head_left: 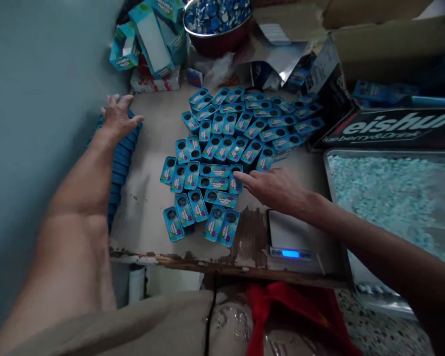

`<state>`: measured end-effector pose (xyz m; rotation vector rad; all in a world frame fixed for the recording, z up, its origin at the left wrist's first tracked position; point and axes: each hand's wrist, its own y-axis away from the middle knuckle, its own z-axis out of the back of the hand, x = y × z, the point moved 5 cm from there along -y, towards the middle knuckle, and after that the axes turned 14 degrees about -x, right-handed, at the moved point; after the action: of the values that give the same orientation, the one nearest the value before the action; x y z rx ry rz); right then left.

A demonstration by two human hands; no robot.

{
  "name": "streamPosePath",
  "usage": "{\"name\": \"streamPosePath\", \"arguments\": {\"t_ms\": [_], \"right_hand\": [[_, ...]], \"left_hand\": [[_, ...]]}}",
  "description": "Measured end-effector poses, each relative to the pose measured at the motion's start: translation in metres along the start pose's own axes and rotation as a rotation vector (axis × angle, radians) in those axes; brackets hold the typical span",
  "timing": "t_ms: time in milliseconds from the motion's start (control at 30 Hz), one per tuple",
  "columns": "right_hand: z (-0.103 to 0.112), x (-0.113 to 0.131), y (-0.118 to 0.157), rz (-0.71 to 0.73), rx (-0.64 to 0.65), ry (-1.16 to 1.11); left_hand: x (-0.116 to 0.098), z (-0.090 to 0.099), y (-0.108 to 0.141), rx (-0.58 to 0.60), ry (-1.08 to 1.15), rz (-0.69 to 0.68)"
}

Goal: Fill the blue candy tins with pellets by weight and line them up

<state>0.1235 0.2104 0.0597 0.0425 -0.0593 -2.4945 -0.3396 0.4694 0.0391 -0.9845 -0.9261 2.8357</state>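
Observation:
Many small blue candy boxes (214, 170), each with a dark round spot on its upper face, stand grouped on the table. My right hand (278, 187) comes in from the right, its index finger stretched out and its tip at the round spot of one box (235, 184). The other fingers look curled, and nothing shows in them. At the left, my left hand (116, 118) rests with spread fingers on the far end of a stacked row of blue packs (121, 163) along the wall. It covers part of that row.
A digital scale (289, 230) with a lit display sits near the front edge. On the right is a tray (385, 198) of pale blue pieces, below a black carton (393, 126). At the back stand a bowl (217, 42) of shiny blue pieces and larger blue cartons (152, 42).

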Motion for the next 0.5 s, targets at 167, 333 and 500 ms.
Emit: {"name": "streamPosePath", "arguments": {"t_ms": [167, 333, 500], "right_hand": [[0.016, 0.002, -0.001, -0.08, -0.038, -0.006], [0.025, -0.025, 0.057, -0.322, -0.047, -0.046], [0.017, -0.038, 0.135, -0.49, 0.002, -0.029]], "left_hand": [[-0.038, 0.022, 0.043, 0.241, -0.133, 0.074], [-0.087, 0.066, 0.123, 0.227, -0.007, -0.12], [-0.123, 0.09, 0.19, 0.147, -0.008, -0.134]]}}
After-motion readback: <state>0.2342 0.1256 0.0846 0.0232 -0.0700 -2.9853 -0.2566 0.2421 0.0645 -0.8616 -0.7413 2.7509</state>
